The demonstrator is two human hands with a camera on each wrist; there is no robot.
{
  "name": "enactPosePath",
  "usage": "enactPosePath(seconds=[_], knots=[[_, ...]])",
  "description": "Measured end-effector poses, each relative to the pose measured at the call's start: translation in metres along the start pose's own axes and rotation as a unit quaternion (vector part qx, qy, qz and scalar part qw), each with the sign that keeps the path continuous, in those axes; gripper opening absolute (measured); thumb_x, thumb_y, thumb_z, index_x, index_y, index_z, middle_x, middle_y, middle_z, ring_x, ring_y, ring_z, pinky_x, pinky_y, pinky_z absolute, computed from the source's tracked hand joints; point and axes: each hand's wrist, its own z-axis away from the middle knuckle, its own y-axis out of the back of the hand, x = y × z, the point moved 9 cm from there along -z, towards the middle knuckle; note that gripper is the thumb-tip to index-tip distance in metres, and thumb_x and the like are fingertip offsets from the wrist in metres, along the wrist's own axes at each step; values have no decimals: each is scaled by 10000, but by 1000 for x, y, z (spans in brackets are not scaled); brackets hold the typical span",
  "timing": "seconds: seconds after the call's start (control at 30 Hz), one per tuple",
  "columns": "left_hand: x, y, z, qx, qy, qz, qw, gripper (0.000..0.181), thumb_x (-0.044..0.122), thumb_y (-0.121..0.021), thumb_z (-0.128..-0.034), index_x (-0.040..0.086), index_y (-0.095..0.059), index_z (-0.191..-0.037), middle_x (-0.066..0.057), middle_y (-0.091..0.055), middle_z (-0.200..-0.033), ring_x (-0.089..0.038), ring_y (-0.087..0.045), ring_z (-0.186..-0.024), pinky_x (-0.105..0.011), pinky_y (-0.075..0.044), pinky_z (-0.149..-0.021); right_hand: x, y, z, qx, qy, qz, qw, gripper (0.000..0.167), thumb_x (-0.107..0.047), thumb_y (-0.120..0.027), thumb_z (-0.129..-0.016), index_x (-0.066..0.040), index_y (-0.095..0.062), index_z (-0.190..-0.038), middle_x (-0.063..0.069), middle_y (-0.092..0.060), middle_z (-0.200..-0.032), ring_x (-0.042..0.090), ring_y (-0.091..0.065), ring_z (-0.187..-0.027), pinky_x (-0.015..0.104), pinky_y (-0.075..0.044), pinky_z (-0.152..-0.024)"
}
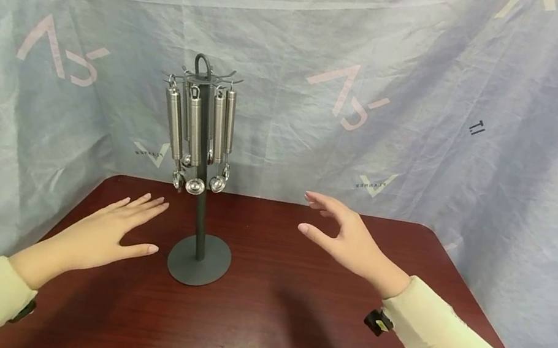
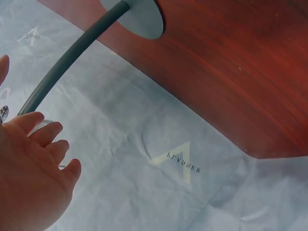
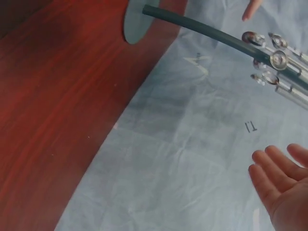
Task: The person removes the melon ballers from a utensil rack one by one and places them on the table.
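Note:
A dark grey rack with a round base [image 1: 197,268] and a single pole stands left of centre on the table. From its top hooks hang several metal utensils [image 1: 197,128] with thick cylindrical handles and small round ends, like little measuring spoons. My left hand [image 1: 103,233] hovers to the left of the pole, fingers extended and thumb apart, touching nothing. To the right of the rack, my right hand [image 1: 352,236] is held in the air, fingers slightly bent and apart from the thumb, with nothing in it. In the right wrist view the spoons' round ends [image 3: 278,60] show close up.
The dark red wooden table [image 1: 253,319] has rounded far corners. Behind and beside it hangs a wrinkled grey printed cloth [image 1: 292,33]. A small black device [image 1: 378,322] sits under the right sleeve's cuff, and another [image 1: 24,311] under the left.

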Motion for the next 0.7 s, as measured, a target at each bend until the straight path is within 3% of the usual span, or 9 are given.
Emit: enactPosePath(seconds=[0.13, 0.4, 0.7], knots=[[-1, 9, 1, 124, -39, -58, 9999, 807, 591, -581, -897, 140, -333, -1519, -121, -322, -1568, -369, -242, -1457, -334, -47, -1228, -4, 5, -8, 120, 181, -203, 9996, 524, -290, -705, -901, -230, -520, -1388, -38, -580, -1348, 157, -587, -1146, 408, -453, -1008], [-13, 25, 0, 194, 261, 197, 9993, 733, 511, -560, -948, 114, -325, -1518, -151, -319, -1563, -390, -221, -1457, -579, -217, -1139, -12, 5, -23, 238, 531, -517, 9970, 478, -246, -703, -906, -226, -550, -1359, -30, -592, -1322, 127, -597, -1144, 329, -474, -1001], [-23, 45, -6, 450, 545, 632, 9955, 656, 419, -491, -1010, 91, -271, -1534, -236, -292, -1552, -450, -272, -1416, -627, -264, -1084, -13, 0, -30, 193, 589, -461, 9970, 444, -248, -688, -918, -185, -568, -1341, -24, -593, -1322, 117, -596, -1143, 320, -483, -990]])
